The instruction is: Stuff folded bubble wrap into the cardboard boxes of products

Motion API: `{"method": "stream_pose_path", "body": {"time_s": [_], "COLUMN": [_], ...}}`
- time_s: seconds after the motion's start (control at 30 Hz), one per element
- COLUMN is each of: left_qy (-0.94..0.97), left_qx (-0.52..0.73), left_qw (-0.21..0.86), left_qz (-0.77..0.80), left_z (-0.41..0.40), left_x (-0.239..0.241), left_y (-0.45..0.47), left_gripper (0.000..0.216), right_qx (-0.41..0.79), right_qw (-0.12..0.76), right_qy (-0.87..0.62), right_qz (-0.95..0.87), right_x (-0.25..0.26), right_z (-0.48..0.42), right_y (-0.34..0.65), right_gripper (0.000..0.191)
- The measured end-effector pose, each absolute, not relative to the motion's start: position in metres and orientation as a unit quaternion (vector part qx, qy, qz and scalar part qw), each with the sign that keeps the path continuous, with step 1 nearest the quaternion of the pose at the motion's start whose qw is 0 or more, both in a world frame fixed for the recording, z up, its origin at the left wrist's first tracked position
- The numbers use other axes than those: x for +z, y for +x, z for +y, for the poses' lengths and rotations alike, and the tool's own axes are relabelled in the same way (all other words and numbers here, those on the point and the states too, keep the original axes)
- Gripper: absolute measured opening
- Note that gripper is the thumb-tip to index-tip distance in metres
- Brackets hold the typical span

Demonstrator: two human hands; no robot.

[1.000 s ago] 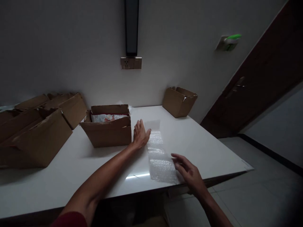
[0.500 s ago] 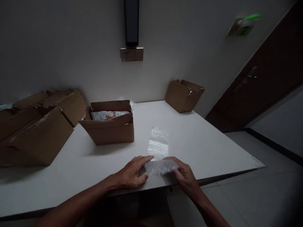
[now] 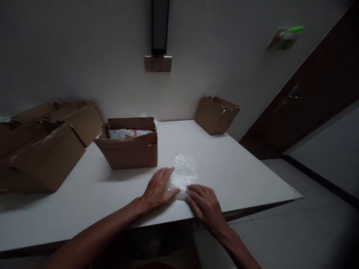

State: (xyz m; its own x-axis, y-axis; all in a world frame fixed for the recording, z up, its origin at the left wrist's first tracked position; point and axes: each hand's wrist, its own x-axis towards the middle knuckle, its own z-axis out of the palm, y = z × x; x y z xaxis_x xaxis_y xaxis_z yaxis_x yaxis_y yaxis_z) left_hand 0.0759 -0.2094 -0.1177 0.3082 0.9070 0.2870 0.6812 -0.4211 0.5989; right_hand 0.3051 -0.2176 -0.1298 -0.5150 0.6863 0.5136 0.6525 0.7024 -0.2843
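A strip of clear bubble wrap (image 3: 184, 170) lies on the white table near its front edge, with its near end folded over. My left hand (image 3: 158, 188) is at the strip's left side, its fingertips along the edge and its thumb on the near fold. My right hand (image 3: 206, 205) grips the near right corner, fingers curled over the fold. Both hands touch the wrap. Whether anything lies inside the fold is hidden.
A cardboard box (image 3: 134, 153) holding printed packets stands behind my left hand. Several more cardboard boxes (image 3: 64, 160) are grouped at the left. Another cardboard box (image 3: 214, 116) sits at the back right against the wall. The white table (image 3: 246, 175) ends at a slanting right edge.
The near end of the bubble wrap, raised and blurred between my hands before, is now down on the strip. My left hand has moved forward along its edge; the view has shifted slightly.
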Motion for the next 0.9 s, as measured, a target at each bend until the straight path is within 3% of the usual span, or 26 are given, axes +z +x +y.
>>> {"method": "stream_pose_path", "body": {"time_s": [0.1,0.23,0.3,0.4,0.5,0.63,0.8,0.9], "left_qy": [0.835,0.782,0.754,0.742,0.766,0.816,0.821,0.777], "left_qx": [0.298,0.285,0.256,0.222,0.250,0.300,0.296,0.259], "left_qw": [0.189,0.255,0.282,0.285,0.219,0.140,0.213,0.247], "left_qz": [0.421,0.492,0.535,0.565,0.551,0.474,0.440,0.517], "left_z": [-0.230,-0.243,-0.240,-0.229,-0.222,-0.230,-0.249,-0.245], "left_x": [-0.120,-0.113,-0.110,-0.110,-0.114,-0.116,-0.107,-0.104], "left_y": [0.068,0.065,0.067,0.069,0.071,0.068,0.061,0.063], "left_gripper": [0.048,0.042,0.046,0.048,0.046,0.047,0.040,0.040], "right_qx": [0.121,0.301,0.273,0.101,0.022,0.027,0.167,0.127], "right_qw": [0.322,0.281,0.320,0.389,0.332,0.310,0.325,0.350], "right_qy": [-0.412,-0.448,-0.474,-0.452,-0.383,-0.378,-0.412,-0.437], "right_qz": [-0.844,-0.794,-0.774,-0.796,-0.862,-0.872,-0.835,-0.819], "right_x": [-0.124,-0.110,-0.110,-0.117,-0.126,-0.130,-0.129,-0.128], "right_z": [-0.218,-0.229,-0.235,-0.240,-0.239,-0.230,-0.232,-0.237], "right_y": [0.297,0.298,0.303,0.310,0.307,0.294,0.292,0.297], "right_gripper": [0.021,0.028,0.028,0.033,0.039,0.025,0.021,0.029]}}
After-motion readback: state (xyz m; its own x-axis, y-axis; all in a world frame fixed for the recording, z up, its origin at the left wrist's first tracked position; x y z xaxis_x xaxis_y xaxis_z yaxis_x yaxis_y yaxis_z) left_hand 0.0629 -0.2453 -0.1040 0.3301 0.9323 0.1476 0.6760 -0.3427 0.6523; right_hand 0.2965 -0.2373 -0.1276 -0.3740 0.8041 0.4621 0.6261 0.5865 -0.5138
